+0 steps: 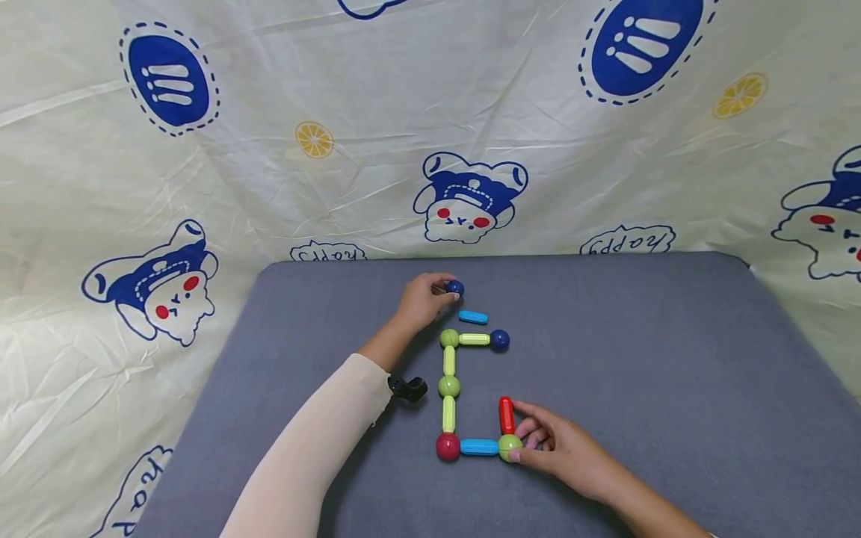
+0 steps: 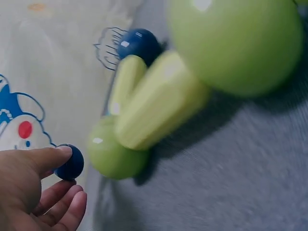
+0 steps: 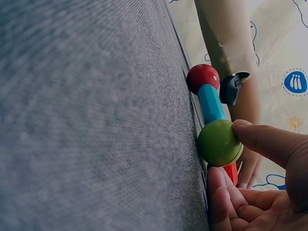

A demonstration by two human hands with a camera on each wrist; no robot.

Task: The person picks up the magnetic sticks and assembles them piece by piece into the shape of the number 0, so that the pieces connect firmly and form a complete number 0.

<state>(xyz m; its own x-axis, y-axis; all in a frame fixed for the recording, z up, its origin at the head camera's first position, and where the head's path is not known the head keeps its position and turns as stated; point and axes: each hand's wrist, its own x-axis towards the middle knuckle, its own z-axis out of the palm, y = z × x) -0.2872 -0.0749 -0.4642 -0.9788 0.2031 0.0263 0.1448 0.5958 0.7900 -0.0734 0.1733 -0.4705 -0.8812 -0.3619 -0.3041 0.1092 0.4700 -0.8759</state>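
At the far side of the table my left hand (image 1: 422, 300) pinches a dark blue ball (image 2: 70, 162) between thumb and fingers. A loose light-blue rod (image 1: 474, 317) lies just nearer than it. My right hand (image 1: 561, 452) holds a green ball (image 3: 220, 143) at the near right corner of a joined ball-and-rod shape, its index finger by a red rod (image 1: 507, 415). From that ball a blue rod (image 1: 479, 447) runs left to a red ball (image 1: 448, 447). Yellow-green rods and green balls (image 1: 448, 386) rise from there, ending in another dark blue ball (image 1: 500, 341).
The pieces lie on a grey cloth-covered table (image 1: 646, 359). Behind it hangs a pale printed sheet (image 1: 377, 90) with cartoon figures and orange slices. A black wrist device (image 1: 407, 388) sits on the left forearm, close beside the joined shape.
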